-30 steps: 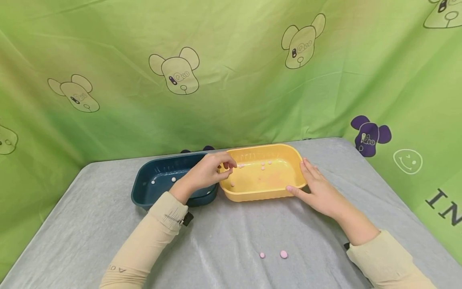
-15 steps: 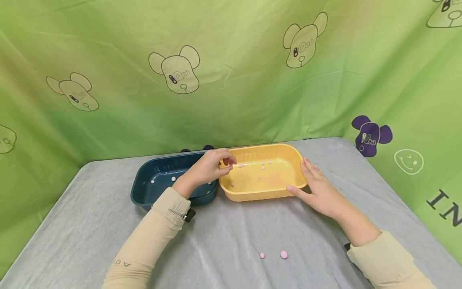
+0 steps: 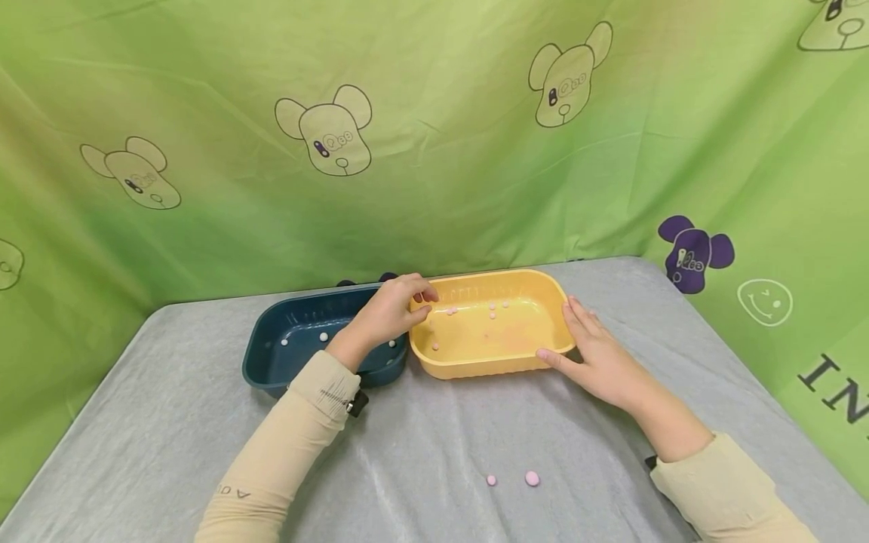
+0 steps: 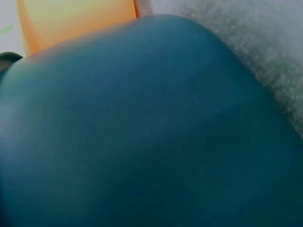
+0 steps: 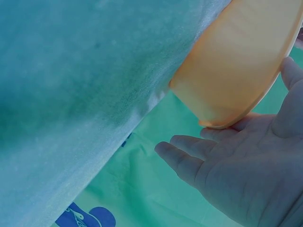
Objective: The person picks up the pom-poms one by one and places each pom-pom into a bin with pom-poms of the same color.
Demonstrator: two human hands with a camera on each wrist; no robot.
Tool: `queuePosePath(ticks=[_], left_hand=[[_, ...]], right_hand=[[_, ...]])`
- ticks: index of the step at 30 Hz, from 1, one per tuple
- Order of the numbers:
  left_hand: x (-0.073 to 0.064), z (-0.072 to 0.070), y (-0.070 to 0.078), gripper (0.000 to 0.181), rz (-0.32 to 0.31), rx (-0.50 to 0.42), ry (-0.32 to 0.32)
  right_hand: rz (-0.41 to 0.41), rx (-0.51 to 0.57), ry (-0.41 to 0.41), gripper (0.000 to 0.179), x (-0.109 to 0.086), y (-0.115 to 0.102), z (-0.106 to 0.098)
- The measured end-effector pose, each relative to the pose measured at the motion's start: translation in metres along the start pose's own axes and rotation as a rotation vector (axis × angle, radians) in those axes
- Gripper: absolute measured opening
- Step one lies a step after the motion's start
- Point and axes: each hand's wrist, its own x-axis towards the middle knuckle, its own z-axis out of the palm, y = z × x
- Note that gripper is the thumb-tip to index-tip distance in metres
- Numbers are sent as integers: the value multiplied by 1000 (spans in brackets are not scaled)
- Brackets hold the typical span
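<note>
In the head view, my left hand [image 3: 388,311] hovers over the seam between a dark blue bin [image 3: 261,369] and a yellow bin [image 3: 489,367]. Its fingers bend loosely over the yellow bin's left end, thumb apart from them, with nothing seen between. At the yellow bin's right end, my right hand [image 3: 606,360] rests on the rim, thumb at the front edge. The right wrist view has its fingers [image 5: 182,161] straight along the outer wall. Several small pink balls [image 3: 492,311] lie in the yellow bin, and pale balls [image 3: 323,337] in the blue one.
Two pink balls, a larger one [image 3: 532,479] and a smaller one [image 3: 492,480], sit on the grey tablecloth [image 3: 421,460] in front. A green printed curtain [image 3: 434,151] hangs behind the table. Blue bin wall [image 4: 151,127] fills most of the left wrist view.
My left hand has risen slightly and drawn a little left, its thumb farther from the fingers. A pale ball by its wrist in the blue bin shows more plainly. The right hand stays in place.
</note>
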Motion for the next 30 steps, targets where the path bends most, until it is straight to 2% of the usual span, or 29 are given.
queuePosePath(ticks=[4, 11, 20, 30], left_hand=[[-2, -1, 0, 16, -3, 2, -7], [-8, -2, 3, 16, 28, 22, -30], [-15, -4, 4, 14, 71, 42, 6], [-22, -2, 9, 18, 70, 41, 8]], right_hand=[[-1, 1, -1, 97, 1, -1, 0], [-7, 6, 1, 97, 0, -2, 0], [-12, 13, 5, 97, 1, -2, -1], [-9, 15, 1, 96, 0, -2, -1]])
